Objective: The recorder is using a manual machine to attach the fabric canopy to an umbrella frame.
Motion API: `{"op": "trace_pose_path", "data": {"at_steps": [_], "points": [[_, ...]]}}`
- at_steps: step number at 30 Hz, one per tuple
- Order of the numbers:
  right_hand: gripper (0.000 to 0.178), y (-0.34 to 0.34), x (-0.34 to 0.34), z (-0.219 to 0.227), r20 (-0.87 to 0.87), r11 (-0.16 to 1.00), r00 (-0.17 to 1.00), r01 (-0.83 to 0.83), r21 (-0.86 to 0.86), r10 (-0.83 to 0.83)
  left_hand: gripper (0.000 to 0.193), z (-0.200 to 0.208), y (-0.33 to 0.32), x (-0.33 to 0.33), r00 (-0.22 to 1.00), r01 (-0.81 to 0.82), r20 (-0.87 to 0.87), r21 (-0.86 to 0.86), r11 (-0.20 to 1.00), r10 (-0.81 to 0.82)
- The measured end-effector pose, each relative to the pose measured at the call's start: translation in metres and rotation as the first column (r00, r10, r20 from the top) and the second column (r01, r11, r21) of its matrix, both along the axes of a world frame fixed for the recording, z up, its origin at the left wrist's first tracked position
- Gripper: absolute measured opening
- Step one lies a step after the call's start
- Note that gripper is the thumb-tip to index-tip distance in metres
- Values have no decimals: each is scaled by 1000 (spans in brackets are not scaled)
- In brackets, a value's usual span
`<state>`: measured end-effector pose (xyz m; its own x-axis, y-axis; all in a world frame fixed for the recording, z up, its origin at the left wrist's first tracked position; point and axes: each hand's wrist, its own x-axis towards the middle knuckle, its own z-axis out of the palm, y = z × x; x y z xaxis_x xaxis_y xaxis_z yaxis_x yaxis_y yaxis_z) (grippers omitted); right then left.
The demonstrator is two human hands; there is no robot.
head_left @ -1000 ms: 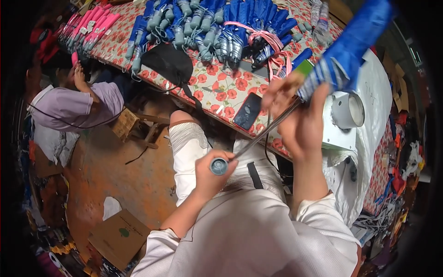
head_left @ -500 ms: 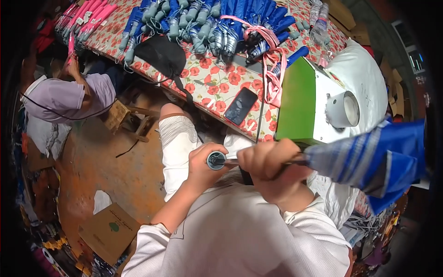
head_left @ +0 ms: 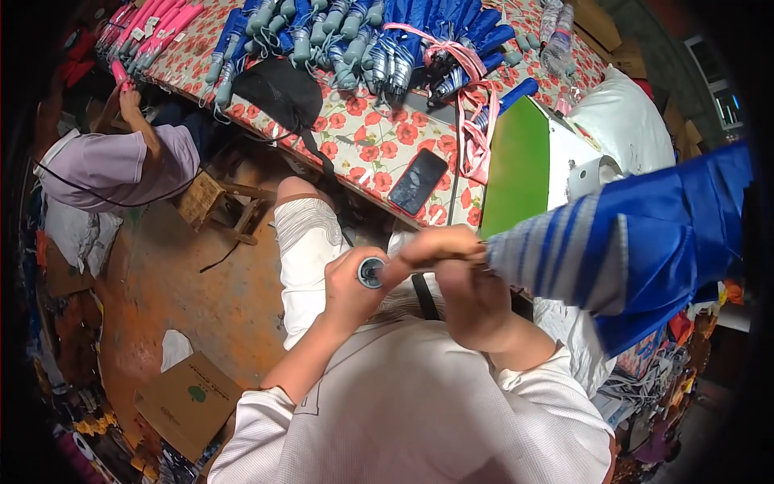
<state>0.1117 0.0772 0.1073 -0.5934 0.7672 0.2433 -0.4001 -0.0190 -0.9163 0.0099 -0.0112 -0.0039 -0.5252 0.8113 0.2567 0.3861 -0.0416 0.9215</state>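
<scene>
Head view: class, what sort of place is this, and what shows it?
Probably a small umbrella workshop: blue umbrellas lie heaped on the table, pink ones lie at its left end, and another blue umbrella is being handled.

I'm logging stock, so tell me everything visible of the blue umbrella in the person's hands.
The umbrella has a blue, satiny-looking canopy with silver-grey striping toward the hands, and a grey handle whose round end faces the camera. It is not spread; the cloth lies in loose folds. It extends to the person's right, reaching the picture's dark rim. The left hand grips the handle; the right hand, blurred, is between handle and canopy.
</scene>
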Motion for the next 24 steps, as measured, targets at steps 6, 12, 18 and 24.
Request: {"op": "trace_pose_path", "data": {"at_steps": [6, 12, 18, 24], "points": [[10, 15, 17, 18, 628, 975, 776, -183, 128, 63, 28, -12, 0, 3, 995, 19, -100, 85, 996, -10], [14, 21, 23, 1, 640, 936, 745, -61, 346, -188, 28, -7, 2, 4, 996, -56, -62, 48, 997, 59], [11, 12, 33, 13, 519, 893, 804, 30, 449, -288, 29, -2, 6, 9, 999, -26, 35, 12, 1000, 25], [32, 30, 56, 0, 319, 855, 801, 420, 305, -507, 29, 4, 17, 16, 981, 63, 185, -13, 998, -59]]}}
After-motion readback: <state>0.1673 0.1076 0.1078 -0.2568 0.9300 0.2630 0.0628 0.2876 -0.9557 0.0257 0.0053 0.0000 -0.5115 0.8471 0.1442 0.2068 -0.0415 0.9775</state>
